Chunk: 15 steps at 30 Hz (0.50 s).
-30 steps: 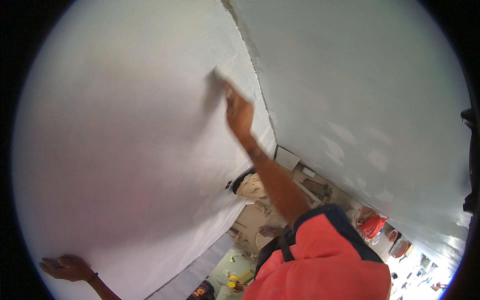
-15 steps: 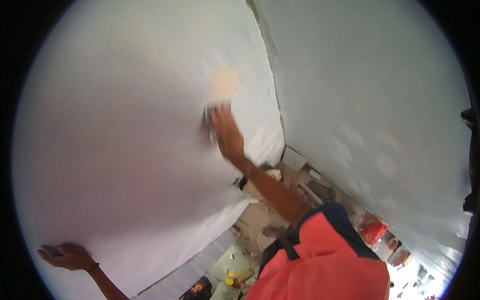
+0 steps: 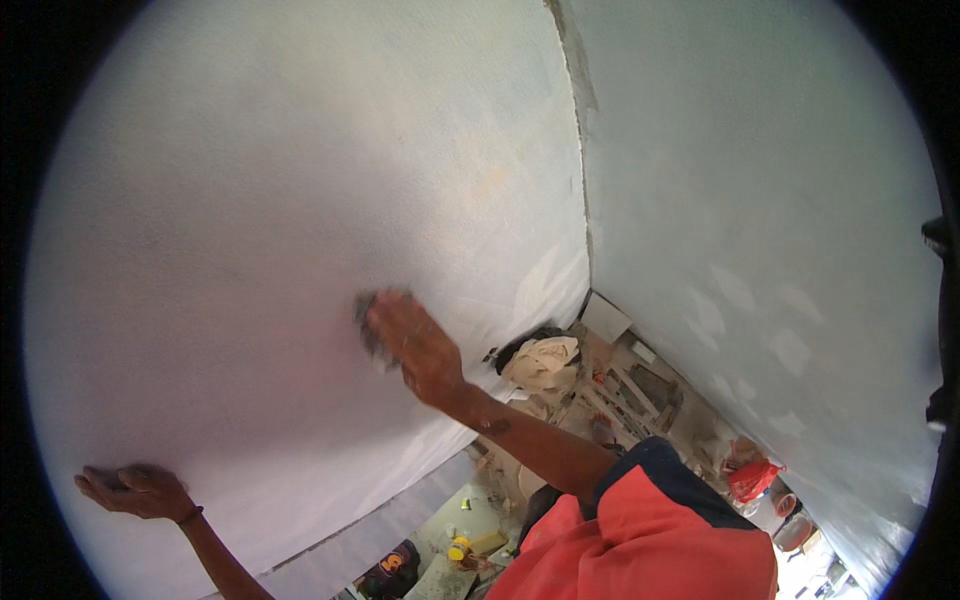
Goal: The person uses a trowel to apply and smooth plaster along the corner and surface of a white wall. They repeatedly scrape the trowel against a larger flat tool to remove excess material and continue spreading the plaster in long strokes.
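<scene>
My right hand (image 3: 418, 345) reaches out to the large white wall (image 3: 250, 230), its fingers closed over a dark grey pad (image 3: 372, 325) held flat against the surface. The pad is smeared by motion, so its exact kind cannot be made out. At the lower left, my left hand (image 3: 138, 490) is against or very near the same wall, palm partly turned up and fingers stretched out, slightly cupped. A dark band circles the left wrist. Dark marks or shadow lie along its palm; no held thing is plain there.
A second wall (image 3: 740, 150) meets this one at a rough corner seam (image 3: 580, 140). Below are a pale cloth bundle (image 3: 542, 362), wooden strips (image 3: 630, 390), a red bag (image 3: 752, 478), a dark cap-like item (image 3: 392, 570) and a yellow-lidded item (image 3: 459, 547).
My right hand has moved down and to the left across the wall with the grey pad. The view has shifted a little; my left hand stays in nearly the same place.
</scene>
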Available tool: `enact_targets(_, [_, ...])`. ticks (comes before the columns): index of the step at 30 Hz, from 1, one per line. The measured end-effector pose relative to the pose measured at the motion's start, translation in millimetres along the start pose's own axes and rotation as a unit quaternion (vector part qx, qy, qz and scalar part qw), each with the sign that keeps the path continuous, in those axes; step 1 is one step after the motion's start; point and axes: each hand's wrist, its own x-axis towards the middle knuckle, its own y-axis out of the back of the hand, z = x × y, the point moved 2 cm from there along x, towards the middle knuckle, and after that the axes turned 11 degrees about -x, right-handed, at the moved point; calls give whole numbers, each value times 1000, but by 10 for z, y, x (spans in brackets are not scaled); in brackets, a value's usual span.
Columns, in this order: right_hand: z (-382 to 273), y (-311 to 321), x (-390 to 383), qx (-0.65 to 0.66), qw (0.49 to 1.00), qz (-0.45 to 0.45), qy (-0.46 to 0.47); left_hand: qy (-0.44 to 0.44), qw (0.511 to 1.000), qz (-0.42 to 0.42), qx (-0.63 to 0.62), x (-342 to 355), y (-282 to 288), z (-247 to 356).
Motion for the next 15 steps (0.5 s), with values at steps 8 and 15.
enact_targets(8, [893, 304, 533, -138, 983, 59, 105, 17, 1000, -7, -6, -8, -8, 58])
enact_targets(15, [503, 345, -404, -166, 978, -97, 74, -29, 999, -3, -32, 39, 16, 55])
